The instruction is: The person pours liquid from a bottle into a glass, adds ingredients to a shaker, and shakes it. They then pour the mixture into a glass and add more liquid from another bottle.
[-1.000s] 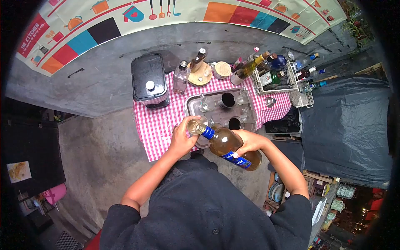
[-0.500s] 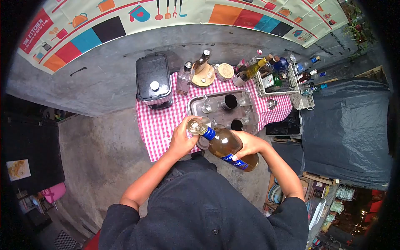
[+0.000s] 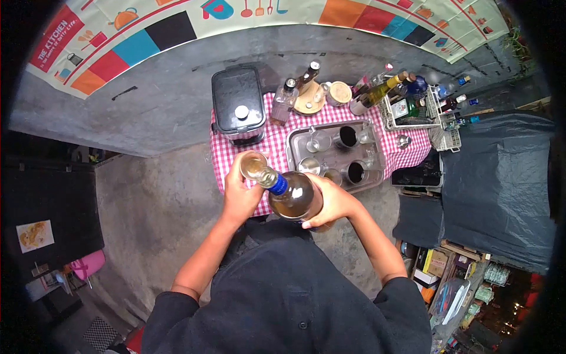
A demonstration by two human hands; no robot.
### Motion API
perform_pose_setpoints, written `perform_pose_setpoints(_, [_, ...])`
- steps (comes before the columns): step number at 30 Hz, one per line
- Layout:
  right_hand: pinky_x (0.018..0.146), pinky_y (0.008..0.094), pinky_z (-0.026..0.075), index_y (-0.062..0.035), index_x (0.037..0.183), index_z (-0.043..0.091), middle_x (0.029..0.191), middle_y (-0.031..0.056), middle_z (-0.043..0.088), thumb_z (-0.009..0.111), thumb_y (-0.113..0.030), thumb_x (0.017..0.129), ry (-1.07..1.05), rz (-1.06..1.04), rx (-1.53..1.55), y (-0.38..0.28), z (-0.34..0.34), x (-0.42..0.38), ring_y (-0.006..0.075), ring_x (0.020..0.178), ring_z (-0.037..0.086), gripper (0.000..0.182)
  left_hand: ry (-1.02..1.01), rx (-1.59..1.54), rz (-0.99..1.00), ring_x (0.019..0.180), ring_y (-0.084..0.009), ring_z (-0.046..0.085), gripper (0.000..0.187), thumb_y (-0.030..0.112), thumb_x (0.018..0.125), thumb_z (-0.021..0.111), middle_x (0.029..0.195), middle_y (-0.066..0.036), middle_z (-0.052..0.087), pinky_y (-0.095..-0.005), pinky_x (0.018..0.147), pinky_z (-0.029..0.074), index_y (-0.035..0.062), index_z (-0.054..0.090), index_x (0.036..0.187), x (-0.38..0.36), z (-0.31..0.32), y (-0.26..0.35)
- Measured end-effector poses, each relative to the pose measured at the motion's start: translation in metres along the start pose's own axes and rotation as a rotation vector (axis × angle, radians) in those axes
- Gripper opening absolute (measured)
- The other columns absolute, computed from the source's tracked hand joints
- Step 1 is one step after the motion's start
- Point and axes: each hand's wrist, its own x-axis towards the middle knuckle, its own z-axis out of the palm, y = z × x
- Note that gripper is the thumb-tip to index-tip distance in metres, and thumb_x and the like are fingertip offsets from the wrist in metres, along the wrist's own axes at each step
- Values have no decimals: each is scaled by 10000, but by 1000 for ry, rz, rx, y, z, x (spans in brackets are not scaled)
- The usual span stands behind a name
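My left hand is wrapped round a small glass with amber liquid in it. My right hand grips the body of a large bottle with a blue neck band, tilted so its mouth meets the glass rim. Just beyond both hands lies a metal tray on a checked cloth. On it stand several glass mugs, among them a clear glass mug, and two dark cups, one of them the dark cup at the back. Part of the bottle's label is hidden by my right hand.
A black lidded bin stands at the table's back left. Beside it are a square glass bottle and a round wooden board bearing a dark bottle. A wire basket of bottles fills the right end, with a grey wall behind.
Both hands, with the glass and the bottle, have shifted left relative to the tray. The glass looks fuller with amber liquid. My view has turned slightly left.
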Motion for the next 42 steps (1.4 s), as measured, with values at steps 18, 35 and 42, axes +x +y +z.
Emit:
perform_pose_setpoints(18, [1031, 395, 454, -40, 1385, 402, 1288, 167, 580, 945, -296, 542, 302, -153, 208, 60, 141, 136, 289, 1201, 582, 1035, 284, -68, -9, 1009, -241, 672, 395, -27, 878, 676, 1223, -182, 618, -353, 898, 533, 19, 470, 1212, 26, -111, -84])
perform_pose_setpoints(35, [1104, 430, 392, -56, 1358, 414, 1389, 179, 477, 909, -110, 547, 615, -104, 94, 129, 171, 190, 362, 1310, 469, 952, 271, -208, -127, 988, -210, 670, 415, -98, 887, 615, 1249, -167, 577, -313, 781, 621, -2, 438, 1250, 58, -107, -155])
perform_pose_setpoints(42, [1096, 408, 405, -57, 1382, 383, 1415, 191, 460, 894, -78, 560, 621, 21, 165, 135, 171, 189, 353, 1310, 480, 968, 280, -135, -70, 997, -191, 651, 437, -93, 880, 634, 1228, -141, 571, -323, 805, 616, 1, 443, 1262, 56, -97, -168])
